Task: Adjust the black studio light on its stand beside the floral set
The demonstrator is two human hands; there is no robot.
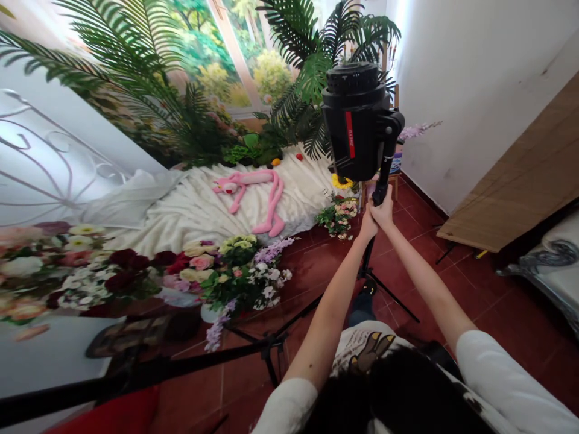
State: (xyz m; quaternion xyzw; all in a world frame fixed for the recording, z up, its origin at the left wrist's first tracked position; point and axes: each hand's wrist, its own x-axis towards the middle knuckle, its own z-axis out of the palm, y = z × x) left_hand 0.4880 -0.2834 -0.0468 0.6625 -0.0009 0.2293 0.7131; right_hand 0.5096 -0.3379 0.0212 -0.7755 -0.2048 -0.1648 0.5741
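A black studio light (355, 123) with a red label stands upright on a black light stand (383, 175). Both of my hands are wrapped round the stand's pole just below the lamp head. My left hand (369, 222) is on the left side of the pole, and my right hand (383, 210) is beside it, touching or nearly touching. The fingers are partly hidden by the pole and by each other. Below my hands, the pole runs down to tripod legs (395, 296) on the red tiled floor.
A pink plush toy (271, 202) lies on a white fur cover (190, 208). Flowers (239, 271) line its front edge. Another black stand (271, 340) crosses the lower left. Palm leaves (312, 36) rise behind; a brown board (511, 163) leans at the right.
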